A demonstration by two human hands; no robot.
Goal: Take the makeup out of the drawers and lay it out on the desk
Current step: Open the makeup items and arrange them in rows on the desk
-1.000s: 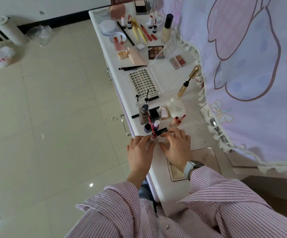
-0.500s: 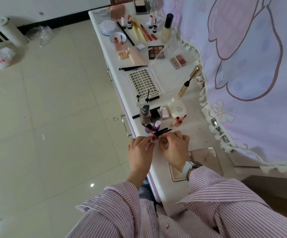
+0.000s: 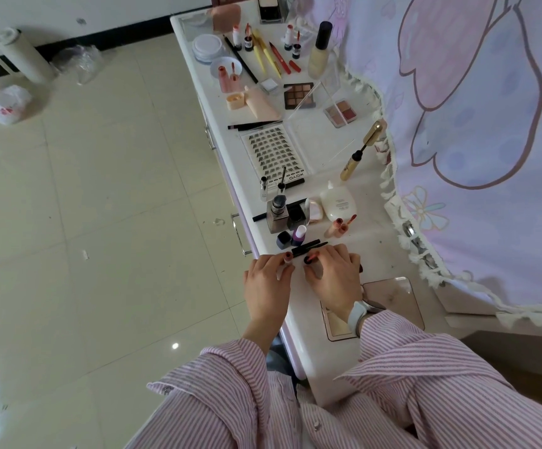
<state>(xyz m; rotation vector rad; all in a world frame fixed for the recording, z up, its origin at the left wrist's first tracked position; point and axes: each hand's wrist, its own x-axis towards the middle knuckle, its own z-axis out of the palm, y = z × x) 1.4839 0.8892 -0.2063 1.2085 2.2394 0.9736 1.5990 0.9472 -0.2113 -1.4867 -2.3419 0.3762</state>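
While both hands (image 3: 298, 280) pinch, lip gloss (image 3: 283, 265) between.

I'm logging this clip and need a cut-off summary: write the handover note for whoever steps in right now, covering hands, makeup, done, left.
Left hand: at the near desk edge, fingers curled round a small pale tube.
Right hand: beside it, fingertips pinching a small dark-tipped piece, likely the tube's cap or wand.
Makeup: most items already lie in a row along the white desk, from the foundation bottle at the far end, past the lash tray, to the black pencils just beyond the hands.
Done: the bulk is laid out.
Left: set down these two pieces; the drawers' contents are not visible, so check them.
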